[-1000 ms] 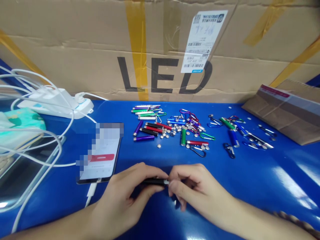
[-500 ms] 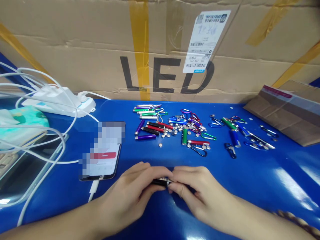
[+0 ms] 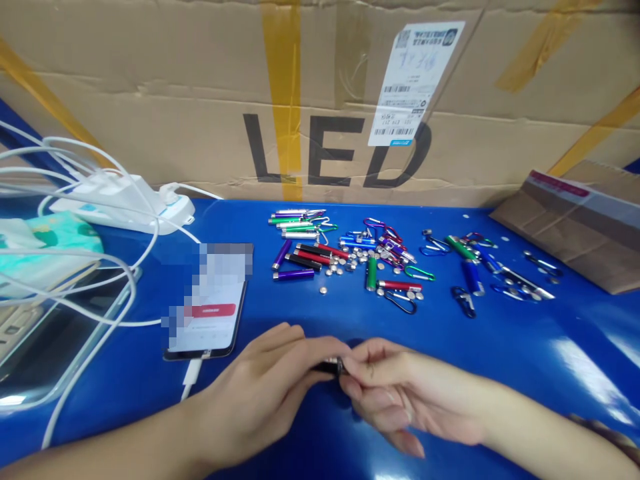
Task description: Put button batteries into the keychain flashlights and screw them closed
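My left hand (image 3: pixel 273 383) is closed around a small black keychain flashlight (image 3: pixel 326 367), thumb below it and fingers over the top. Only a short stretch of its tube shows between the hands. My right hand (image 3: pixel 390 387) pinches its right end between thumb and index finger, while the other fingers curl loosely, palm partly turned up. What the right fingertips cover there is hidden. Beyond the hands lie more flashlight tubes (image 3: pixel 293 275) in purple, black, red, green and silver, several loose button cells (image 3: pixel 323 291) and coloured carabiner clips (image 3: pixel 420 273).
A phone (image 3: pixel 213 313) on a charging cable lies left of the hands. White cables cross the left side from a power strip (image 3: pixel 150 210). A large cardboard box (image 3: pixel 200 100) marked LED stands along the back, and a brown paper bag (image 3: pixel 575 227) sits at the right.
My right hand has rolled so its palm turns upward and its lower fingers have loosened and spread. The left hand holds the black flashlight in nearly the same place.
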`<act>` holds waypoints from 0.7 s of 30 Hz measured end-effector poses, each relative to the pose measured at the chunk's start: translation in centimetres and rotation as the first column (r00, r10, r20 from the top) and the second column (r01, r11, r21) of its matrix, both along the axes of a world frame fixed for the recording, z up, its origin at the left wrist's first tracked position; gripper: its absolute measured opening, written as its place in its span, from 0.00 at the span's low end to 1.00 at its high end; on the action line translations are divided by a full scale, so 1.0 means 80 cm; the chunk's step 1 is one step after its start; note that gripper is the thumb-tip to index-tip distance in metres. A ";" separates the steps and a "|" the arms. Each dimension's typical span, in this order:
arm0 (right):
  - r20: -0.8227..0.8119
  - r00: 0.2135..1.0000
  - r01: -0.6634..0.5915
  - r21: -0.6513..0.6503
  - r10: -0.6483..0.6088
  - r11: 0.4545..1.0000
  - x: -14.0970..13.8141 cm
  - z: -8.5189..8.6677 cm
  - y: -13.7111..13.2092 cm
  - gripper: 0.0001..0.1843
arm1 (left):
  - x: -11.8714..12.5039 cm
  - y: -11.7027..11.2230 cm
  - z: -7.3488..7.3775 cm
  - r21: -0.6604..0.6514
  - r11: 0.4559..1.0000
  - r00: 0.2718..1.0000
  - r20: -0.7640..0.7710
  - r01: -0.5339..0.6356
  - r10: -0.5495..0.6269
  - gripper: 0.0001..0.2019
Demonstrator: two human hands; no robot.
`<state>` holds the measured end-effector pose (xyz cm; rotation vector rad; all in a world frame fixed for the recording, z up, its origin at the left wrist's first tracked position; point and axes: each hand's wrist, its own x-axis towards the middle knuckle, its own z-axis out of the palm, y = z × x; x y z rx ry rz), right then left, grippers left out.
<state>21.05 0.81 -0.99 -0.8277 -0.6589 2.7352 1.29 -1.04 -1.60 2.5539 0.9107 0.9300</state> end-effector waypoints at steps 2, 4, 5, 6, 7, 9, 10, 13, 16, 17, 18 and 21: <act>0.038 0.999 0.031 0.070 -0.034 0.997 0.000 0.002 0.000 0.14 | 0.003 0.000 -0.001 -0.013 0.999 0.998 0.048 -0.044 0.045 0.08; 0.059 0.998 0.022 0.130 -0.030 0.991 -0.001 0.001 0.000 0.15 | 0.005 0.000 -0.002 -0.012 0.998 0.996 0.070 -0.055 0.056 0.07; 0.068 0.997 0.009 0.169 -0.021 0.986 -0.001 0.000 0.000 0.17 | 0.004 0.000 -0.002 -0.016 0.999 0.996 0.072 -0.043 0.044 0.07; 0.082 0.997 -0.009 0.221 -0.010 0.975 -0.001 -0.001 -0.001 0.18 | 0.004 0.000 -0.002 -0.027 0.999 0.997 0.067 -0.024 0.026 0.08; 0.098 0.995 -0.026 0.283 -0.003 0.959 -0.001 -0.003 -0.003 0.20 | 0.003 0.000 -0.001 -0.042 0.999 0.998 0.059 -0.003 0.005 0.08; 0.144 0.990 -0.054 0.401 -0.004 0.915 -0.002 -0.005 -0.005 0.23 | 0.000 0.000 0.000 -0.060 0.997 0.999 0.029 0.038 -0.036 0.10; 0.168 0.986 -0.071 0.444 -0.006 0.893 -0.002 -0.005 -0.007 0.24 | -0.002 0.000 0.001 -0.048 0.997 0.998 0.002 0.056 -0.056 0.11; 0.215 0.977 -0.112 0.482 0.007 0.869 -0.003 -0.003 -0.008 0.21 | -0.004 0.002 0.008 0.072 0.990 0.988 -0.110 0.118 -0.110 0.14; 0.181 0.983 -0.068 0.322 0.010 0.944 -0.004 0.003 -0.009 0.09 | -0.004 0.002 0.020 0.191 0.963 0.969 -0.196 0.189 -0.151 0.17; 0.142 0.990 -0.049 0.215 0.019 0.975 -0.005 0.004 -0.009 0.06 | -0.004 0.002 0.023 0.230 0.954 0.969 -0.197 0.192 -0.147 0.16; 0.087 0.996 -0.041 0.101 0.032 0.994 -0.005 0.006 -0.011 0.05 | -0.005 0.000 0.027 0.264 0.947 0.972 -0.190 0.184 -0.136 0.15; -0.088 0.996 -0.044 -0.154 0.031 0.987 -0.007 0.006 -0.016 0.07 | -0.009 -0.010 0.030 0.271 0.949 0.977 -0.183 0.159 -0.112 0.15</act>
